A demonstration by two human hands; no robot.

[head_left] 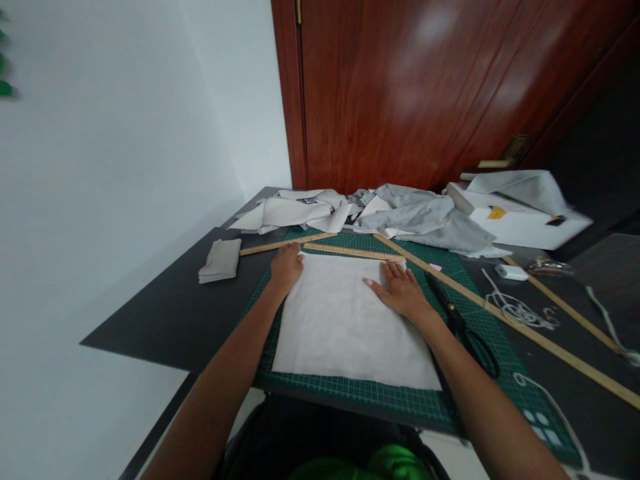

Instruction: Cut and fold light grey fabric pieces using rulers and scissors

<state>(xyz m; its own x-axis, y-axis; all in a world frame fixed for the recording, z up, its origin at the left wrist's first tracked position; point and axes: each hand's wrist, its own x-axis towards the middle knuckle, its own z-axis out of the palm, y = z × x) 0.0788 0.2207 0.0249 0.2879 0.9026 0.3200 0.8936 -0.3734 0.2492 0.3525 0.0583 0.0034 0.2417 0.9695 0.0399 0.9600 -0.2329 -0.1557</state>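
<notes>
A white piece of cloth [345, 320], roughly square, lies flat on the green cutting mat [280, 383] in front of me. At its far left corner is my left hand [287, 268], its fingers closed together on the cloth's edge. My right hand [404, 293] rests flat near the far right corner, thumb spread away from the fingers. Just beyond the cloth's far edge lies a wooden ruler [350, 251]. Black-handled scissors [460, 325] lie on the mat to the right of my right hand.
Heaped fabric scraps [420, 212] lie along the back, beside a white box [530, 223]. On the left sits a small folded cloth stack [221, 260]. A long wooden stick [480, 300] crosses the mat's right side, near a coiled white cord [520, 313] and a white adapter [511, 272].
</notes>
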